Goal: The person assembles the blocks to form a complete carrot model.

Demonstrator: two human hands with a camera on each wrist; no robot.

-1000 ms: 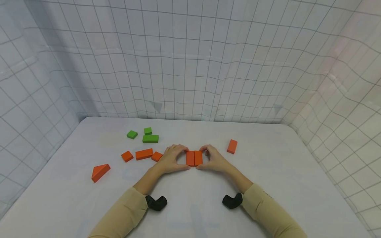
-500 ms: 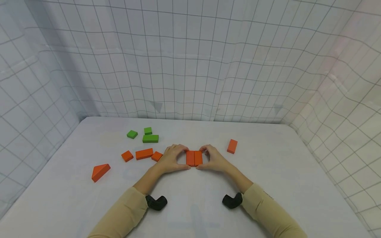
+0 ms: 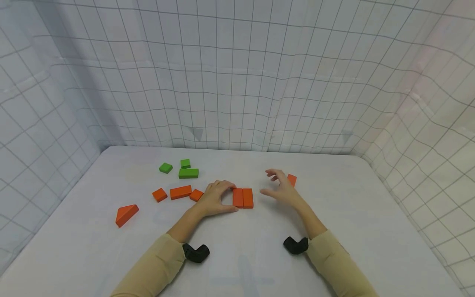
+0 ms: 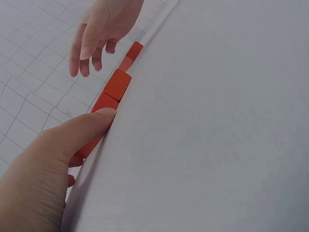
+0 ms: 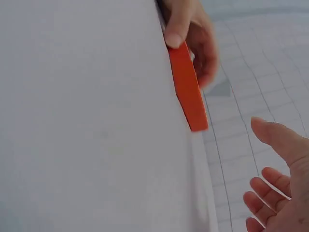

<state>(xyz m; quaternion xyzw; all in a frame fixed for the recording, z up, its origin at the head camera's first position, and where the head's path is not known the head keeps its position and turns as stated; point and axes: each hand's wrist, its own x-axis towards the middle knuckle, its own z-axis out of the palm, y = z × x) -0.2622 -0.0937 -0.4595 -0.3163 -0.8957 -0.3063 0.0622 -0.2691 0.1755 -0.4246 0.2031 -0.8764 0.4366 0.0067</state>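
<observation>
Two orange rectangular blocks lie side by side, touching, in the middle of the table. My left hand [image 3: 217, 200] holds the left orange block [image 3: 238, 197], thumb at its near end and a fingertip at its far end. In the left wrist view the thumb [image 4: 99, 118] lies against that block. Nothing touches the right orange block [image 3: 248, 198] on its outer side. My right hand [image 3: 285, 192] is raised to the right, fingers apart and loosely bent, holding nothing. Just behind it, another orange block [image 3: 292, 179] is partly hidden.
Left of my left hand lie a small orange block [image 3: 196, 195], a long orange block [image 3: 181, 192], another small orange block [image 3: 159, 194] and an orange triangular block [image 3: 126, 215]. Farther back are a long green block [image 3: 189, 173] and two small green blocks [image 3: 165, 168]. Gridded white curtains surround the white table [image 3: 237, 255].
My right hand has let go of the right orange block and moved right and up, toward the separate orange block. The left hand and the paired blocks stay in place.
</observation>
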